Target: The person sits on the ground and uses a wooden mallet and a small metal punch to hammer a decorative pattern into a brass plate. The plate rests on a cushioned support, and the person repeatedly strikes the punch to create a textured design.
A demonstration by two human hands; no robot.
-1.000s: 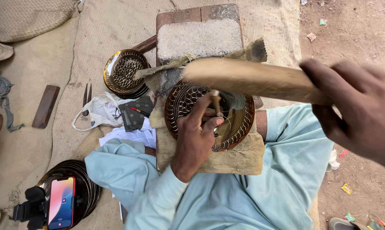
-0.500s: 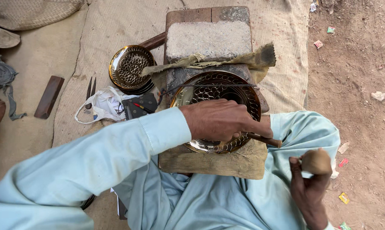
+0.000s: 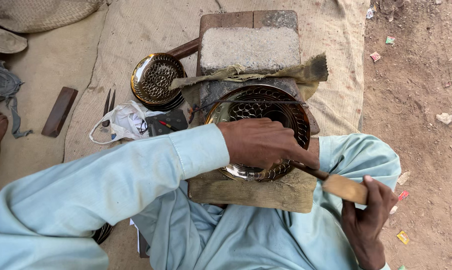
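A round engraved brass plate (image 3: 266,107) lies on a wooden block (image 3: 251,192) over my lap. My left hand (image 3: 263,145) reaches across the plate and grips a thin dark metal punch (image 3: 308,170), whose tip is set on the plate's near right rim. My right hand (image 3: 366,220) is at the lower right, shut on a pale wooden mallet (image 3: 343,187). The mallet's end meets the outer end of the punch. My left hand hides the punch tip and part of the plate.
A stack of smaller brass plates (image 3: 156,80) sits to the left of a grey stone slab (image 3: 251,47). A frayed cloth strip (image 3: 246,75), a white bag (image 3: 121,120), scissors (image 3: 107,105) and a dark bar (image 3: 59,111) lie on the burlap. Dirt ground lies to the right.
A second ago the mallet was raised high near the camera. It has come down to the lower right and now meets the punch. My left arm now reaches across the plate.
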